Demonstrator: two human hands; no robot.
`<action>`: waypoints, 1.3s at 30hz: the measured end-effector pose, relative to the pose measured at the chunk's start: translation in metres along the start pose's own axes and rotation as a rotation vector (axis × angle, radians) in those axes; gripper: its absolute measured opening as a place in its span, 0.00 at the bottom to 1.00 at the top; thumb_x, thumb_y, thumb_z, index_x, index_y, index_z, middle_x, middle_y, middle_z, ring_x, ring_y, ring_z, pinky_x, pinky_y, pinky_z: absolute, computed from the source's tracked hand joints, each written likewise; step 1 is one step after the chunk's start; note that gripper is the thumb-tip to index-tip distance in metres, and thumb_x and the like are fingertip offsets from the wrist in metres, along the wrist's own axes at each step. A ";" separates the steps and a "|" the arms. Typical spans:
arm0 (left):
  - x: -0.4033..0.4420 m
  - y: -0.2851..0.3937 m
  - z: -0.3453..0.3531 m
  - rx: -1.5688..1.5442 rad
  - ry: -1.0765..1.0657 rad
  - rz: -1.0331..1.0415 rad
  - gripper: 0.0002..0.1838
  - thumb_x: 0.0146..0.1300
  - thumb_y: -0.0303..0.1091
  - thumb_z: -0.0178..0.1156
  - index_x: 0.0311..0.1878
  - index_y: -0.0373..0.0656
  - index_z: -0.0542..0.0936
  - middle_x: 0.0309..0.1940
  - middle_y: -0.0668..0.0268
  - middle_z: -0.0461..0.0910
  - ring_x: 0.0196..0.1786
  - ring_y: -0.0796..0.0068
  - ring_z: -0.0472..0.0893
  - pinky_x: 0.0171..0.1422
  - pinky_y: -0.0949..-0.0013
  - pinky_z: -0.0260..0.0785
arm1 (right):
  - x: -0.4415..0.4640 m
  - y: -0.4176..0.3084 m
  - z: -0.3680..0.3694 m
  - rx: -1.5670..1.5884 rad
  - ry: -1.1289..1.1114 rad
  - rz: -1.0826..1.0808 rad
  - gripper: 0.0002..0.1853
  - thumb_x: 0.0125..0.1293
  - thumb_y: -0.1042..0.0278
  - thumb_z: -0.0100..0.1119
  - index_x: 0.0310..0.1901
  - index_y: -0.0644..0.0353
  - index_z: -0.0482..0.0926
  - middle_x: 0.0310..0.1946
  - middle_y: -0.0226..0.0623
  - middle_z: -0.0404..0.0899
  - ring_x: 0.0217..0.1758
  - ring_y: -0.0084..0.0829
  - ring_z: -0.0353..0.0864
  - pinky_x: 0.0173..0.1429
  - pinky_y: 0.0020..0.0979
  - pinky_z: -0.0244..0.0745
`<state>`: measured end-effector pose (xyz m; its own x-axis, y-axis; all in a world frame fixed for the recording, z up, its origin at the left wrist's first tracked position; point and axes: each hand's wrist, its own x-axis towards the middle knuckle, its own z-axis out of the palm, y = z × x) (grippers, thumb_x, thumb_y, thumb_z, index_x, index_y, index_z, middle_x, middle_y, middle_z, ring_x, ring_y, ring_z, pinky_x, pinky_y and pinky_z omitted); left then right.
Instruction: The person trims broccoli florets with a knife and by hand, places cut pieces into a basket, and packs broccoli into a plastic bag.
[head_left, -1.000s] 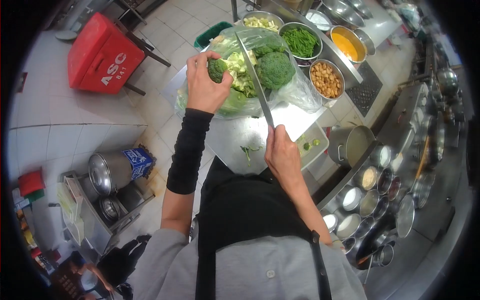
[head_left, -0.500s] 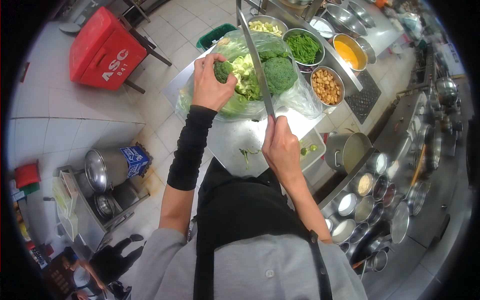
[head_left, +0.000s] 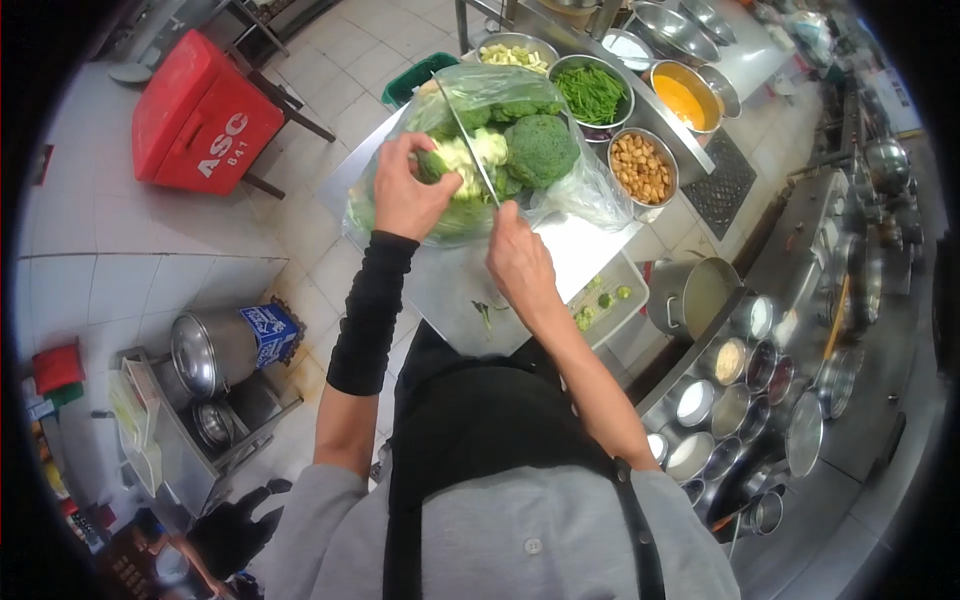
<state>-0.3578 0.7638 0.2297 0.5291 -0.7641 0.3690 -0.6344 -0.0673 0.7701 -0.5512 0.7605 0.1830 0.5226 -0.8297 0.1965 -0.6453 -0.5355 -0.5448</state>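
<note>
Gripping knife (head_left: pixel 467 142), right hand (head_left: pixel 522 262); left hand (head_left: pixel 408 198) pinching broccoli (head_left: pixel 430 166) close by — broccoli rolling or knife slipping could cut left hand.

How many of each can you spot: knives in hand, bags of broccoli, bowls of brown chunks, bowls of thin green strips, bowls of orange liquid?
Knife: 1
Broccoli bag: 1
Brown-chunk bowl: 1
Green-strip bowl: 1
Orange-liquid bowl: 1
Total: 5

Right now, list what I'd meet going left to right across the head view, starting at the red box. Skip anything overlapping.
Red ASC box → left hand → large broccoli head → bowl of brown chunks → black floor mat → long wooden handle.
</note>
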 end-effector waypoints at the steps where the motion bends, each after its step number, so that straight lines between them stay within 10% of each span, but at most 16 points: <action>1: -0.001 0.001 -0.008 -0.023 0.036 -0.007 0.21 0.52 0.32 0.74 0.49 0.43 0.78 0.49 0.60 0.77 0.48 0.60 0.82 0.55 0.59 0.77 | -0.010 -0.002 0.001 0.010 -0.042 0.032 0.05 0.75 0.75 0.51 0.45 0.65 0.67 0.30 0.61 0.82 0.32 0.63 0.87 0.31 0.59 0.82; 17: -0.107 -0.031 -0.024 -0.389 -0.171 -0.138 0.21 0.61 0.18 0.71 0.55 0.43 0.76 0.62 0.62 0.73 0.62 0.67 0.80 0.52 0.67 0.84 | -0.057 0.083 -0.039 0.355 0.232 0.137 0.10 0.77 0.72 0.63 0.42 0.67 0.71 0.29 0.58 0.84 0.32 0.62 0.86 0.34 0.50 0.76; 20: -0.128 -0.029 -0.015 -0.429 -0.289 -0.235 0.22 0.62 0.17 0.71 0.56 0.42 0.75 0.65 0.62 0.70 0.69 0.67 0.76 0.63 0.65 0.83 | -0.089 0.088 -0.031 0.311 0.212 0.157 0.10 0.78 0.72 0.62 0.43 0.67 0.71 0.31 0.58 0.85 0.32 0.61 0.86 0.35 0.49 0.77; 34: -0.033 -0.027 0.033 0.019 -0.027 0.200 0.17 0.62 0.15 0.68 0.53 0.38 0.81 0.57 0.55 0.77 0.54 0.61 0.84 0.50 0.65 0.83 | -0.107 0.034 -0.060 0.279 0.020 0.185 0.11 0.83 0.69 0.56 0.41 0.66 0.70 0.29 0.60 0.79 0.31 0.65 0.79 0.35 0.56 0.72; 39: -0.039 -0.023 0.032 -0.043 -0.016 0.070 0.16 0.61 0.18 0.70 0.53 0.37 0.83 0.49 0.57 0.79 0.45 0.64 0.85 0.47 0.63 0.82 | -0.104 0.015 -0.065 0.273 -0.092 0.264 0.13 0.83 0.68 0.55 0.40 0.66 0.69 0.30 0.60 0.79 0.33 0.66 0.80 0.37 0.58 0.73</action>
<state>-0.3824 0.7750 0.1812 0.4746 -0.7763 0.4149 -0.6446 0.0144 0.7644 -0.6511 0.8283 0.2077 0.4146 -0.9088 -0.0465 -0.5983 -0.2337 -0.7664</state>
